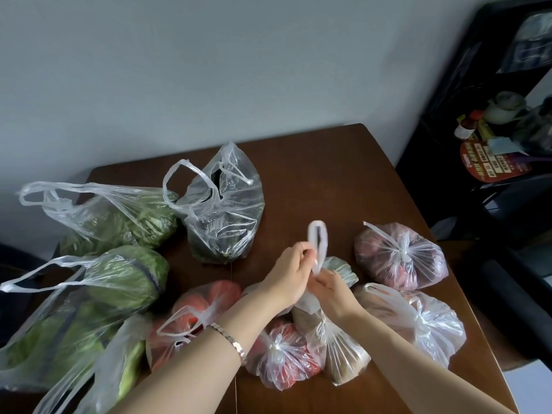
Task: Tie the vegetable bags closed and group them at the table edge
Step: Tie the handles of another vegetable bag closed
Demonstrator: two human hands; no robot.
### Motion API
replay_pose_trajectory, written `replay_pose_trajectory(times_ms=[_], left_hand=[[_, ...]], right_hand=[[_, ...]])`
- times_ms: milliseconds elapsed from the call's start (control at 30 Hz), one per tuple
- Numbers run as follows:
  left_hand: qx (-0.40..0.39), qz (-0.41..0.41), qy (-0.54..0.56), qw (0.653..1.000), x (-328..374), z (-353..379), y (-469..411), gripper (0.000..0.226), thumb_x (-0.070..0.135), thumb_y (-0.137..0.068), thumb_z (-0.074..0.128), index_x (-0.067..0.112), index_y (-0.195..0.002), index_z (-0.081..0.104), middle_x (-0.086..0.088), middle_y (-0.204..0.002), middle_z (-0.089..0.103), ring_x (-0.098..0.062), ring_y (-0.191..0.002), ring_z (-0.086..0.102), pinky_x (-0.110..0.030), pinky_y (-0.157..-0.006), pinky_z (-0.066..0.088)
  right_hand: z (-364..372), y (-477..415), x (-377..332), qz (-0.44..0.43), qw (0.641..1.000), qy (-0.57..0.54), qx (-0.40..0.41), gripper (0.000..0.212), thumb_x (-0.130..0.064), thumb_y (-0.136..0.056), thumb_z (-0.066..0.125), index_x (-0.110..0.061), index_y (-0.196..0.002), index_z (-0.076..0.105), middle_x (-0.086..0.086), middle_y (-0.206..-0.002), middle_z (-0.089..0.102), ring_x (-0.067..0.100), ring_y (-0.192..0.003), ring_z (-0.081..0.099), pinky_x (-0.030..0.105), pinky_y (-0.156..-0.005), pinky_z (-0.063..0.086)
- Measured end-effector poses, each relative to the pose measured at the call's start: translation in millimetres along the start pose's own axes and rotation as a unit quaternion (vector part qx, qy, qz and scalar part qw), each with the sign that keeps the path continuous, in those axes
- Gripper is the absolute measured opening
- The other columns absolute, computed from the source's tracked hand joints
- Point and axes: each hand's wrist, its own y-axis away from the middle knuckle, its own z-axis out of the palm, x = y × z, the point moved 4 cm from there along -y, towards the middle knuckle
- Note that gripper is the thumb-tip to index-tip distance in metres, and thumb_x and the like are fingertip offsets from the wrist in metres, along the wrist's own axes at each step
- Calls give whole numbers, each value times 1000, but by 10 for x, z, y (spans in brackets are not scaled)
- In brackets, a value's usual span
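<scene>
bag handles btwn both hands, pinched

Far right: the bare table ran open from the upright clear bag to the right edge.
Left: the far green bag and the near green bag filled that side, their loose handles sprawling.
Right edge: the far tied bag and the near tied bag sat just beside each other.
Middle: the brownish bag, gripped by my left hand and right hand, blocked the way.
Near centre: the tomato bag and the red tied bag crowded under my forearms.
Near edge: a bare patch lay between my forearms.
</scene>
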Motion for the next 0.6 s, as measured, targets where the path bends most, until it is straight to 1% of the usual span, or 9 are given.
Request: replay_pose_trajectory(times_ms=[67, 133, 200, 267, 333, 400, 500, 533, 600], left_hand=[[-61, -10, -123, 991, -112, 67, 38, 42, 38, -99, 29, 15, -130, 44, -7, -125, 51, -23, -123, 43, -31, -99, 35], [-79, -14, -175, 981, -166, 100, 80, 45, 43, -98, 25, 18, -131, 43, -7, -127, 47, -21, -123, 39, -32, -99, 33], [-72, -3, -186, 980, -182, 112, 83, 43, 42, -98, 29, 15, -124, 49, -9, -120, 50, -22, -118, 43, -31, -95, 36], [-58, -1, -180, 982, -181, 100, 56, 42, 39, -97, 36, 8, -118, 55, -10, -114, 53, -23, -111, 50, -31, -90, 39], [-50, -3, -149, 988, -182, 89, 23, 36, 32, -96, 44, 1, -103, 62, -9, -97, 56, -21, -96, 56, -27, -77, 41], [-30, 6, -127, 991, -160, 66, 12, 30, 24, -94, 49, 0, -85, 64, -4, -80, 51, -18, -81, 52, -21, -62, 33], [3, 29, -97, 995, -134, 68, 23, 28, 20, -91, 53, -3, -82, 66, -3, -83, 49, -14, -77, 49, -18, -59, 30], [9, 38, -92, 995, -127, 81, 35, 28, 19, -91, 54, -3, -77, 65, -2, -80, 48, -12, -74, 48, -16, -57, 30], [20, 36, -89, 995, -128, 103, 65, 31, 19, -90, 55, 0, -66, 59, 0, -72, 45, -10, -64, 43, -16, -55, 29]], right_hand=[[-21, -28, 53, 3, 999, -40, -4, 41, -42, -76, 38, -6, -70, 56, 13, -71, 57, 22, -75, 50, 49, -75, 42], [-43, -12, 16, -5, 998, -52, -20, 29, -30, -79, 38, -11, -75, 61, 8, -74, 62, 17, -76, 55, 46, -78, 46], [-76, 8, -2, 1, 996, -83, -15, 25, -20, -87, 43, -15, -75, 64, 3, -75, 63, 15, -76, 55, 41, -76, 45], [-120, 9, 13, 23, 991, -130, 17, 24, -14, -92, 47, -8, -80, 68, 6, -76, 63, 15, -74, 54, 33, -71, 43], [-161, -7, 66, 59, 982, -167, 66, 26, -18, -90, 54, 2, -82, 69, 11, -73, 61, 18, -70, 52, 32, -67, 39], [-180, -27, 110, 89, 973, -189, 99, 29, -22, -86, 61, 5, -78, 68, 13, -69, 56, 22, -68, 48, 33, -65, 36], [-197, -55, 152, 124, 963, -201, 128, 24, -22, -79, 69, -6, -62, 67, 7, -65, 59, 19, -69, 52, 32, -67, 40], [-211, -69, 148, 125, 964, -190, 137, 21, -22, -78, 71, -10, -62, 66, 3, -65, 60, 18, -71, 54, 31, -68, 42], [-256, -65, 102, 126, 969, -138, 164, 13, -24, -76, 73, -15, -78, 63, -2, -71, 58, 17, -74, 56, 29, -69, 44]])
